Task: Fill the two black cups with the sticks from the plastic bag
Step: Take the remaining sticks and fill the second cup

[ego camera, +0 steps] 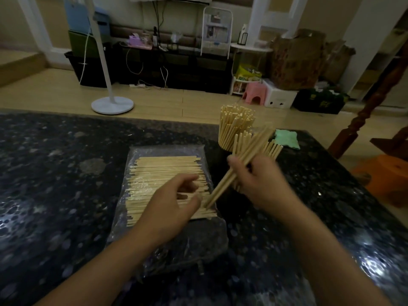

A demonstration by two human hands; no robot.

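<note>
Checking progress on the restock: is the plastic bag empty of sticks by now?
No, the plastic bag lies on the dark table with a broad layer of sticks inside it, under the left hand.

A dark counter (66, 173) with shiny speckles holds everything here. A clear plastic bag (167, 151) lies flat on it, right under the left grip (174, 204). Pale wooden sticks (154, 171) lie side by side inside the bag. Just past the right grip (258, 184) stand two bunches of sticks, a far bunch (236, 124) and a near bunch (269, 149), both pointing up. The dark cups under them are hard to make out against the counter. Farther off, beyond the right grip, a crumpled green cloth (287, 139) rests on the counter.
</note>
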